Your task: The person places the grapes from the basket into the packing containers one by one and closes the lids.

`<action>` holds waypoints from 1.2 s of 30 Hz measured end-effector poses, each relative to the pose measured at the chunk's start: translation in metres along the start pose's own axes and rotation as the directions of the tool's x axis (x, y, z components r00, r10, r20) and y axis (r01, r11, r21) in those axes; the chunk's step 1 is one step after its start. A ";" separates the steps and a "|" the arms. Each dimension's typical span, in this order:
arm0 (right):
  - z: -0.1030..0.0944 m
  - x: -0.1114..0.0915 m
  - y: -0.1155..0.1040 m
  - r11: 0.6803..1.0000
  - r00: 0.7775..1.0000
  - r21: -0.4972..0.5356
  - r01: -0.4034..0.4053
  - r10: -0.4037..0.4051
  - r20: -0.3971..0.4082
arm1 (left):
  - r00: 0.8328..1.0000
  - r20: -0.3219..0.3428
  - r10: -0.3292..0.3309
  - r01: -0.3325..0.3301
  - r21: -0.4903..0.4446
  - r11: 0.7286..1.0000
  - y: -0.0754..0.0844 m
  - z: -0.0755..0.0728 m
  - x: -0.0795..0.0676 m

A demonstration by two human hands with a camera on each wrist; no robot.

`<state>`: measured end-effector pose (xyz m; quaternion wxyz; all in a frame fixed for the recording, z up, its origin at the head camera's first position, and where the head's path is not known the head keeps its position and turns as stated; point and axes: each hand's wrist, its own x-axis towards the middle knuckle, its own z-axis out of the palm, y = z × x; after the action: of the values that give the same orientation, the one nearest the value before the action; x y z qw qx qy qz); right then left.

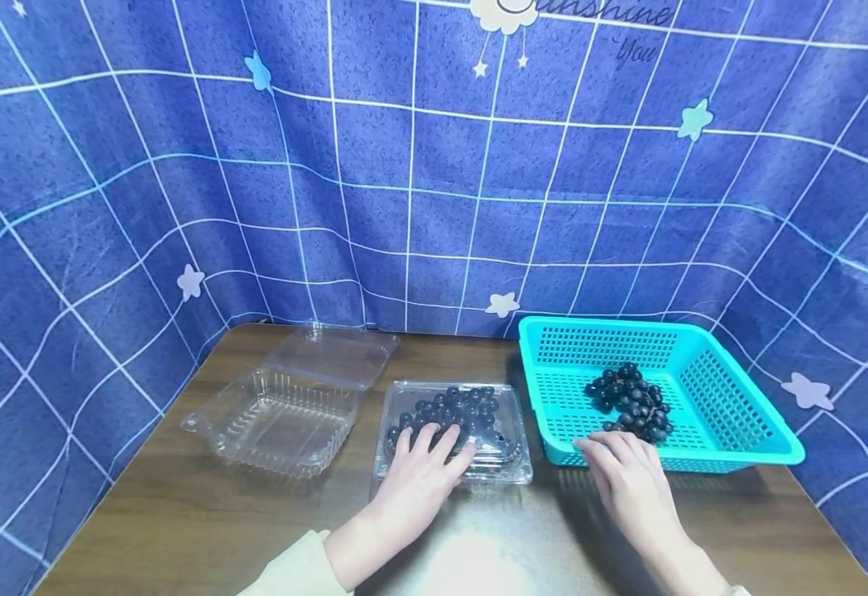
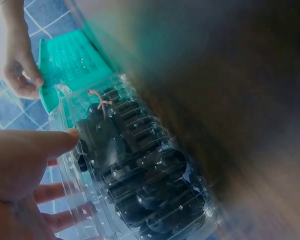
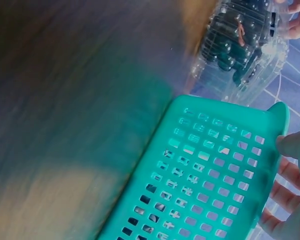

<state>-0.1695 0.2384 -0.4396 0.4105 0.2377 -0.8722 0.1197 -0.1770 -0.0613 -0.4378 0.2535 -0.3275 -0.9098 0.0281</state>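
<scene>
My left hand (image 1: 422, 472) lies with spread fingers over the lid of a clear plastic clamshell box (image 1: 511, 472). Dark grapes (image 1: 471, 406) fill the box; a brown stem (image 2: 101, 102) shows through its side in the left wrist view. The thumb (image 2: 60, 142) lies along the box's near edge. My right hand (image 1: 630, 480) is at the front left corner of a turquoise basket (image 1: 739, 457), loosely bent fingers over the rim and thumb tip right at it. A bunch of dark grapes (image 1: 630, 401) lies inside the basket, behind this hand.
Left of the filled box, a second clear clamshell box (image 1: 285, 426) stands with its lid (image 1: 333, 356) folded back. The brown wooden table (image 1: 203, 513) ends at a blue checked curtain (image 1: 434, 207) hanging behind and along both sides.
</scene>
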 end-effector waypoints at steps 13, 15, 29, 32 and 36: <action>0.000 0.001 -0.001 1.000 1.000 0.014 -0.001 0.001 -0.015 | 1.000 0.016 0.001 -0.001 0.008 1.000 -0.013 0.007 0.014; 0.000 0.001 -0.002 1.000 1.000 0.013 -0.010 0.010 -0.002 | 1.000 0.015 0.004 -0.004 0.005 1.000 -0.014 0.008 0.016; 0.000 0.000 -0.003 1.000 1.000 0.017 -0.022 0.021 0.014 | 1.000 0.030 -0.006 0.006 -0.005 1.000 -0.021 0.017 0.027; 0.000 0.000 -0.003 1.000 1.000 0.013 -0.015 0.015 0.004 | 1.000 0.019 -0.007 0.007 -0.012 1.000 -0.022 0.018 0.029; 0.000 0.001 -0.003 1.000 1.000 0.008 -0.012 0.012 -0.001 | 1.000 0.015 -0.007 0.007 -0.013 1.000 -0.025 0.019 0.034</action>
<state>-0.1688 0.2355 -0.4386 0.4092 0.2342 -0.8728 0.1259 -0.2230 -0.0575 -0.4343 0.2444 -0.3256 -0.9131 0.0237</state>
